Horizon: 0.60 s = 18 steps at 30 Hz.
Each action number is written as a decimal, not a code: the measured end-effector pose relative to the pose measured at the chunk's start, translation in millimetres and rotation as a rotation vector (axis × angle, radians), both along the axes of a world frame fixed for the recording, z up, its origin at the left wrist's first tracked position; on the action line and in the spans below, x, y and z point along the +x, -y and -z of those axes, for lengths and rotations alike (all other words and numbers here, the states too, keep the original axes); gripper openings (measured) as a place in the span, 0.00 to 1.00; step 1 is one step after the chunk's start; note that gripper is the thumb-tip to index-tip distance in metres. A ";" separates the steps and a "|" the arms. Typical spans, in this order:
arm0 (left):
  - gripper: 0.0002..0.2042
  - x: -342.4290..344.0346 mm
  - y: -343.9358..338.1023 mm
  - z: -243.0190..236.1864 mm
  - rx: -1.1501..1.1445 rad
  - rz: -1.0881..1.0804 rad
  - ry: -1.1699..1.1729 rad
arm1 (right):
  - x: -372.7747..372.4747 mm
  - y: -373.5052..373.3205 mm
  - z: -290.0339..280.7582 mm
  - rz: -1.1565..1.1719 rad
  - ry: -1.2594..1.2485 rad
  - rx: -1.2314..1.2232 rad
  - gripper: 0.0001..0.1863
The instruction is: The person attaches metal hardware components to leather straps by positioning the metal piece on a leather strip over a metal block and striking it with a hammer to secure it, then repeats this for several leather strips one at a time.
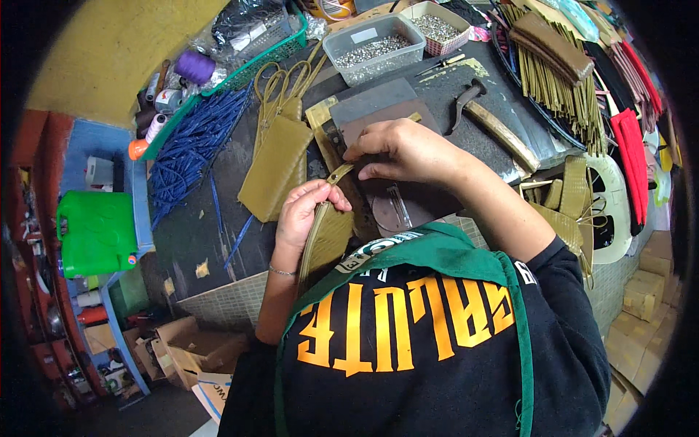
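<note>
My left hand is closed on an olive-green woven-texture pouch, holding it near the upper end of its edge. A narrow olive strap with a small round metal stud rises from that edge, just above my left fingertips. Over the strap's far end my right hand is bent with its fingers curled in; what lies between the fingertips is hidden. An olive strip end shows just beyond the right knuckles. Beneath the hands is a dark brown board. The pouch's lower part passes behind the green apron.
A hammer lies right of my right hand, and a screwdriver-like tool farther back. Plastic tubs hold small metal pieces. Olive pouches and blue strips lie left. A white chair stands right.
</note>
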State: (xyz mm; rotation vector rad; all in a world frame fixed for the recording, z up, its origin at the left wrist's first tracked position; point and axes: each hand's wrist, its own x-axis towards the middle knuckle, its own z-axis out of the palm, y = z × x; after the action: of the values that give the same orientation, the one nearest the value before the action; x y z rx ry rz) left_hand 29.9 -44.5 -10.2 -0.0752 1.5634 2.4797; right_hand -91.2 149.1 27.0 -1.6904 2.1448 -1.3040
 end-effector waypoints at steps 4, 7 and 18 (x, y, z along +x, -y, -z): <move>0.11 2.2 -3.3 0.1 0.046 -0.058 -0.015 | 10.8 7.6 -2.8 0.082 -0.078 0.069 0.10; 0.10 4.6 -0.5 2.6 0.104 -0.088 0.034 | 18.4 12.8 0.6 0.112 -0.113 0.010 0.10; 0.10 7.8 -7.1 4.5 0.684 0.119 0.173 | -2.0 27.8 8.6 -0.015 -0.176 -0.097 0.06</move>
State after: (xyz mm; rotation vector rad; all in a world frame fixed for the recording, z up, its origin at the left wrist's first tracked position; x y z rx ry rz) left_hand 37.6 -37.5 -14.7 -0.0816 0.5809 2.6749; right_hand -93.2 121.3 18.3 -1.9219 2.1890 -1.3211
